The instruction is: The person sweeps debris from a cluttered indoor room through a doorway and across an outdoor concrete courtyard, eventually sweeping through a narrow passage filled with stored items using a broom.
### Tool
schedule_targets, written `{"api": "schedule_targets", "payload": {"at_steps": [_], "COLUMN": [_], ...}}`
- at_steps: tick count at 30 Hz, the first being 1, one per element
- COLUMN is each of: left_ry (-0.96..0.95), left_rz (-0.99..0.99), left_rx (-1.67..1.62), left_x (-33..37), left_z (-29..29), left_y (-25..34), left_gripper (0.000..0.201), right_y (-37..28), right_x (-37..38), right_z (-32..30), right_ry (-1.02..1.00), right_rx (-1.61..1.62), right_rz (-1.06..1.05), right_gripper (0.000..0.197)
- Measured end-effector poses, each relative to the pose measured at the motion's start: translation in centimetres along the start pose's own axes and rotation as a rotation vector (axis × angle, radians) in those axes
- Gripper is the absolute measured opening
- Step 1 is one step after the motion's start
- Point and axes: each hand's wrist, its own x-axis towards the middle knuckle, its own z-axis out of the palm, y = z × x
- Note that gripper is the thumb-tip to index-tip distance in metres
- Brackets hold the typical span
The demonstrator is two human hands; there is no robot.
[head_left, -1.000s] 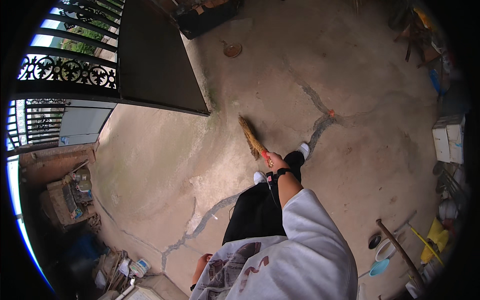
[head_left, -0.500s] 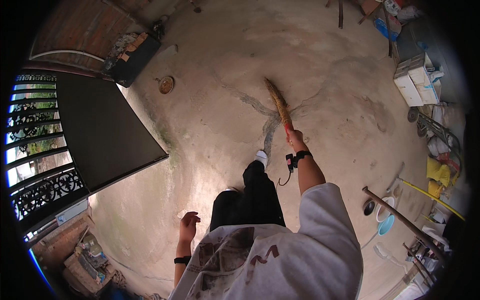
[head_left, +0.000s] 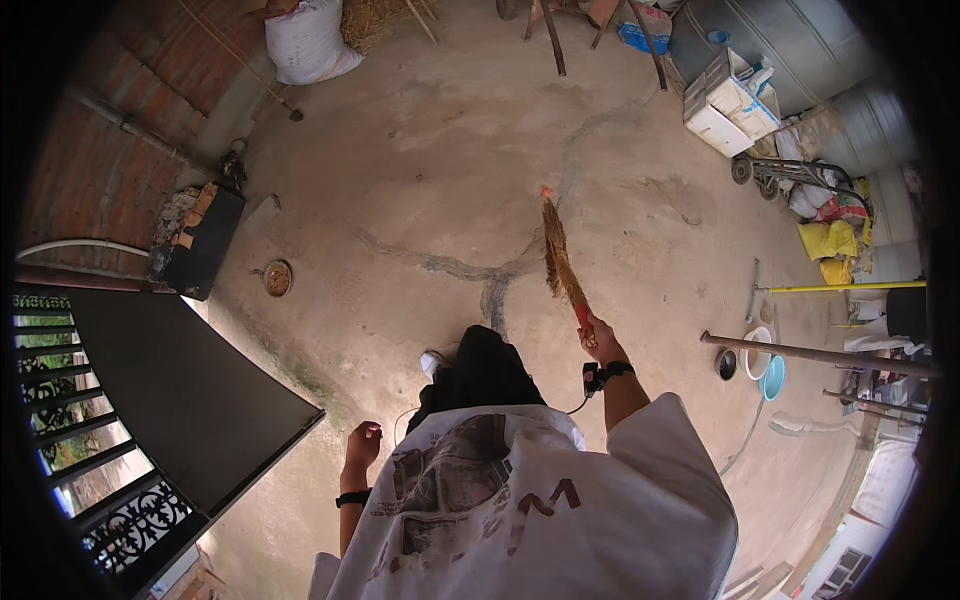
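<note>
My right hand [head_left: 602, 340] is closed round the red-bound handle of a short straw broom [head_left: 562, 262]. The broom points forward over the concrete floor, its brown bristles spreading a little along one side and a reddish bit at the far end. Whether the bristles touch the floor I cannot tell. On that wrist sits a black strap with a small dark device [head_left: 592, 380]. My left hand [head_left: 363, 443] hangs empty beside my hip, fingers loosely curled, with a black band on the wrist. Part of my white shoe [head_left: 432, 364] shows ahead of my dark trousers.
A dark metal gate panel [head_left: 190, 370] stands on the left. Beyond it are a black box [head_left: 200, 240] and a round dish [head_left: 277, 278]. A stuffed white sack [head_left: 308, 45] leans far left. At the right lie white boxes [head_left: 732, 105], basins [head_left: 771, 378] and a rusty pole [head_left: 810, 353].
My view has turned toward the right, so things ahead have shifted left and down in it. The broom stays in my right hand, and my feet have changed position in a step.
</note>
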Motion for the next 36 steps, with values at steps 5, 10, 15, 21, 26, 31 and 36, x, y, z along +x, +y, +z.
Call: {"api": "schedule_targets", "payload": {"at_steps": [5, 10, 15, 21, 26, 31, 36], "left_ry": [-0.019, -0.125, -0.213, -0.296, -0.229, -0.278, -0.355], "left_rz": [0.083, 0.159, 0.054, 0.071, -0.144, -0.053, 0.034], "left_rx": [-0.169, -0.139, 0.041, -0.186, -0.115, -0.084, 0.141], "left_x": [6.6, 11.1, 15.8, 22.4, 27.9, 34.4, 41.3], "left_z": [-3.5, -5.0, -6.3, -8.7, -10.0, -11.3, -13.6], "left_y": [3.3, 5.8, 6.5, 15.1, 30.4, 35.1, 36.2], "left_gripper": [0.016, 0.017, 0.018, 0.018, 0.017, 0.019, 0.018], "right_y": [2.7, 3.9, 0.3, -8.7, -16.3, -22.6, -24.7], "right_x": [0.8, 4.9, 6.7, 14.8, 18.0, 17.8, 15.6], "right_z": [-3.8, -3.4, 6.2, 22.0, 29.2, 32.2, 30.3], "right_ry": [-0.277, 0.053, 0.108, 0.152, -0.097, -0.057, -0.173], "right_rx": [0.431, 0.702, 0.879, 0.911, 0.667, 0.689, 0.568], "right_rz": [0.186, 0.200, 0.163, 0.084, 0.072, 0.060, 0.070], "right_gripper": [0.016, 0.015, 0.016, 0.016, 0.017, 0.010, 0.019]}}
